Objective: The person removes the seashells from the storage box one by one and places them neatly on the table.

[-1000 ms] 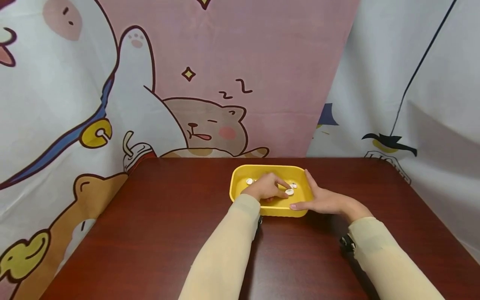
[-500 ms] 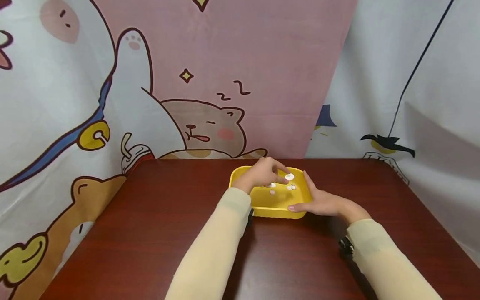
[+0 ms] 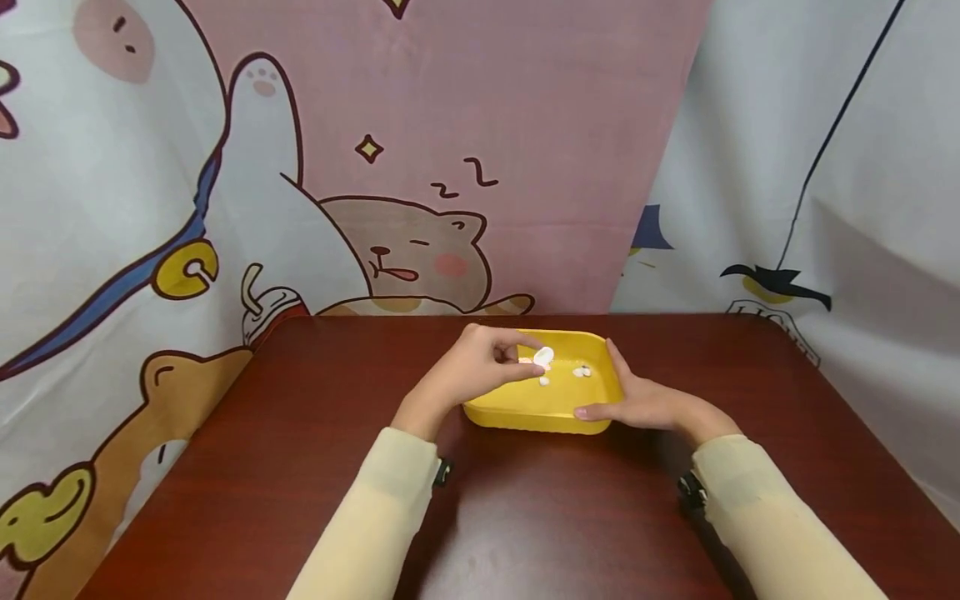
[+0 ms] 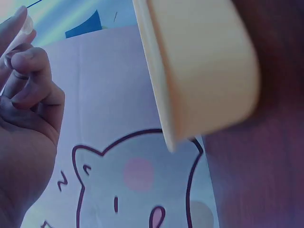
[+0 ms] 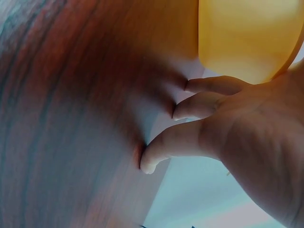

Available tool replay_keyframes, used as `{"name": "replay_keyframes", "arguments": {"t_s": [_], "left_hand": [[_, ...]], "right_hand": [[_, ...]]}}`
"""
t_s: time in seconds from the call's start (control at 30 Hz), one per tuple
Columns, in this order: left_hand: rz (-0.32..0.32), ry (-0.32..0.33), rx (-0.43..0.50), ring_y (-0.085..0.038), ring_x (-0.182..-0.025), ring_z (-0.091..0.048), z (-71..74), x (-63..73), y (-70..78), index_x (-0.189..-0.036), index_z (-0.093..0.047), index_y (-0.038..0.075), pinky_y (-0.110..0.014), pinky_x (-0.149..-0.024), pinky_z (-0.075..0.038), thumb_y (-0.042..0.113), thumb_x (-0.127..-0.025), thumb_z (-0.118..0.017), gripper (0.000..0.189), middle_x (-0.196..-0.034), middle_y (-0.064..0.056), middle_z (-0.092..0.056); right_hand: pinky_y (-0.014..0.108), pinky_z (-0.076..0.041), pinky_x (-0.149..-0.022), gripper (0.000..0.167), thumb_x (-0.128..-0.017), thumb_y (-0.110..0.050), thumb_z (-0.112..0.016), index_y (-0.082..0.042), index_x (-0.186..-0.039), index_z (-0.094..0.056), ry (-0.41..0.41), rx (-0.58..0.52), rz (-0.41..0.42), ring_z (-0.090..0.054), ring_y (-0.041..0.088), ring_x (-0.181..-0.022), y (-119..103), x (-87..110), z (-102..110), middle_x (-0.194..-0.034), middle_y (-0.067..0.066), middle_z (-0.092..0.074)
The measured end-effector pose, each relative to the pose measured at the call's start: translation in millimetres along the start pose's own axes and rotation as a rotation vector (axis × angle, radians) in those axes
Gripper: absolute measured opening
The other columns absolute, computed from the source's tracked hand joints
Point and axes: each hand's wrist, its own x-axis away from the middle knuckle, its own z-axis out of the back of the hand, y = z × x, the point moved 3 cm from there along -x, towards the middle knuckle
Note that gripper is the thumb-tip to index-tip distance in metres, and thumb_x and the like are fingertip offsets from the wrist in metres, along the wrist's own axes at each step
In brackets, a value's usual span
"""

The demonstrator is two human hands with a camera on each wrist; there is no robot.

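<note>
Printed cloth (image 3: 585, 125) hangs behind a dark red surface (image 3: 300, 467) as I pinch a white disc (image 3: 543, 358) between the thumb and forefinger of my left hand (image 3: 472, 362), its other fingers curled toward the palm. The disc is raised over a yellow tray (image 3: 540, 421), in front of the tray's middle as my head camera sees it. My right hand (image 3: 652, 402) is spread at the tray's right end, thumb over the near rim and forefinger toward the far corner, while its other fingers reach down to the surface alongside.

Inside the tray, small white pieces (image 3: 582, 372) lie clustered toward the right, with another piece (image 3: 543, 382) nearer the middle; what sits just behind my left fingertips is too small to tell. Cream sleeves (image 3: 360, 517) cover both my arms, a dark device (image 3: 442, 472) at the left cuff. Beyond the surface's far edge, the cloth shows a sleeping animal (image 3: 435, 258), a yellow bell (image 3: 186, 269) at left and a black bird (image 3: 776, 287) at right.
</note>
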Motion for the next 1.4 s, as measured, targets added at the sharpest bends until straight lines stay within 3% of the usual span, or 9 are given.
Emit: {"name": "replay_keyframes", "arguments": {"t_s": [0.1,0.33,0.53,0.8,1.03,1.4], "left_hand": [[-0.004,0.018,0.016,-0.007,-0.062,-0.049,4.2,24.7,-4.0,-0.120,-0.080,0.015,-0.022,-0.056,-0.041,0.024,-0.093,-0.085,0.030,-0.073,0.002,-0.062],[0.031,-0.024,-0.017,-0.006,-0.067,-0.058,9.6,80.5,-28.4,-0.118,-0.080,0.015,-0.021,-0.060,-0.050,0.019,-0.094,-0.083,0.025,-0.079,0.006,-0.067],[0.076,-0.061,0.019,-0.008,-0.079,-0.069,19.0,107.7,-50.3,-0.116,-0.080,0.014,-0.025,-0.073,-0.059,0.008,-0.093,-0.079,0.025,-0.092,0.001,-0.076],[0.185,-0.052,0.166,-0.023,-0.079,-0.075,30.6,123.6,-72.9,-0.122,-0.078,0.008,-0.027,-0.070,-0.062,0.006,-0.093,-0.077,0.029,-0.100,-0.019,-0.078],[0.198,-0.039,0.091,-0.017,-0.083,-0.070,30.2,128.9,-81.1,-0.116,-0.081,0.013,-0.026,-0.074,-0.058,0.014,-0.091,-0.083,0.025,-0.092,-0.001,-0.078],[0.203,-0.046,0.126,-0.014,-0.095,-0.076,26.7,128.5,-79.5,-0.114,-0.082,0.021,-0.031,-0.088,-0.059,0.019,-0.091,-0.085,0.024,-0.104,0.003,-0.082]], "right_hand": [[0.075,-0.027,-0.122,0.144,-0.085,-0.075,-0.072,-0.015,-0.163,0.034,0.007,-0.008,-0.008,-0.029,0.053,-0.155,0,0.9,0,-0.174,0.034,-0.011],[0.075,-0.025,-0.124,0.144,-0.085,-0.075,-0.072,-0.017,-0.163,0.034,0.007,-0.031,-0.014,-0.029,0.051,-0.153,-1,1.2,0,-0.174,0.032,-0.010],[0.076,-0.024,-0.124,0.145,-0.085,-0.074,-0.073,-0.017,-0.163,0.034,0.009,-0.048,-0.023,-0.028,0.051,-0.152,-2,3.0,0,-0.173,0.031,-0.008],[0.075,-0.023,-0.124,0.144,-0.085,-0.072,-0.074,-0.016,-0.163,0.033,0.008,-0.045,-0.009,-0.026,0.052,-0.154,-2,2.4,-1,-0.174,0.032,-0.008],[0.076,-0.021,-0.124,0.145,-0.084,-0.074,-0.074,-0.018,-0.163,0.034,0.008,-0.056,-0.022,-0.026,0.051,-0.154,-2,1.4,-3,-0.174,0.031,-0.007],[0.076,-0.021,-0.124,0.145,-0.083,-0.075,-0.074,-0.018,-0.164,0.033,0.013,-0.064,-0.037,-0.026,0.051,-0.153,-2,3.9,-2,-0.174,0.031,-0.008]]}}
